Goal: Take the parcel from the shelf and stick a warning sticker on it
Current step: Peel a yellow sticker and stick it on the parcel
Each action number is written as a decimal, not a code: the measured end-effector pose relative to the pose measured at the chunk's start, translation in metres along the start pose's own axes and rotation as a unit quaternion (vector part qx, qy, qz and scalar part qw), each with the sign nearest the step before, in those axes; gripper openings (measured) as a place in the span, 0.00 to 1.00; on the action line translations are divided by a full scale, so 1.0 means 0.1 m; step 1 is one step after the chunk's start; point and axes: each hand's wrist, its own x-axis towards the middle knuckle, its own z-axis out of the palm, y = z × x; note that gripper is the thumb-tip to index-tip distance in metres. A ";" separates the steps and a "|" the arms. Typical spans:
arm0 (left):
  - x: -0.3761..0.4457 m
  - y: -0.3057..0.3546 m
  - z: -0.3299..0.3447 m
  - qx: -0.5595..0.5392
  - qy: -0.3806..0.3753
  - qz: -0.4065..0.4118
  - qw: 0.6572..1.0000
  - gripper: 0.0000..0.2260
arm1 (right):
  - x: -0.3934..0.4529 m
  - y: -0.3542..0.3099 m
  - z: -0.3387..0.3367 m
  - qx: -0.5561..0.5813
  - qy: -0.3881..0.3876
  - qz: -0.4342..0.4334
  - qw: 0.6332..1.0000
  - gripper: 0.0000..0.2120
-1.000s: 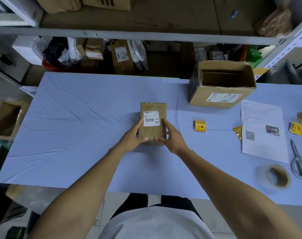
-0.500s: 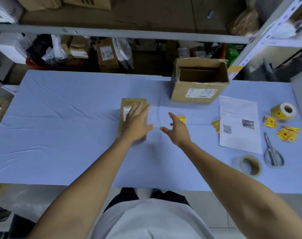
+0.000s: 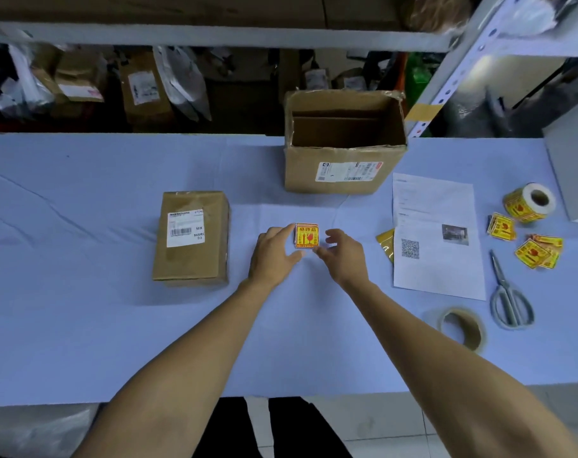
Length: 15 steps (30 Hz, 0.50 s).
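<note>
The parcel (image 3: 191, 238), a brown taped box with a white barcode label on top, lies flat on the blue table (image 3: 83, 325), left of centre. Nothing touches it. To its right lies a small stack of yellow-and-red warning stickers (image 3: 307, 235). My left hand (image 3: 272, 251) closes around the stack's left edge, with the index finger at its top and the thumb under its lower edge. From the other side, my right hand (image 3: 345, 254) comes in with fingers apart and its thumb tip at the stack's lower right corner.
An open cardboard box (image 3: 343, 143) stands behind the stickers. On the right are a printed sheet (image 3: 436, 259), a sticker roll (image 3: 530, 201), loose stickers (image 3: 538, 251), scissors (image 3: 509, 299) and a tape roll (image 3: 462, 328). Shelves with parcels run along the back.
Both hands let go of the parcel, which stays on the table at the left. They moved right to the sticker stack. The view shifted right and closer.
</note>
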 end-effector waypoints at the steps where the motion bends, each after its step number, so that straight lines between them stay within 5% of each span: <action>1: 0.05 -0.01 0.06 0.007 0.017 -0.002 1.000 0.28 | 0.06 0.02 0.02 0.003 -0.005 -0.001 1.000 0.23; 15: 0.21 0.01 0.30 -0.054 0.085 -0.014 0.995 0.19 | 0.29 0.07 0.17 0.102 0.036 0.035 0.994 0.12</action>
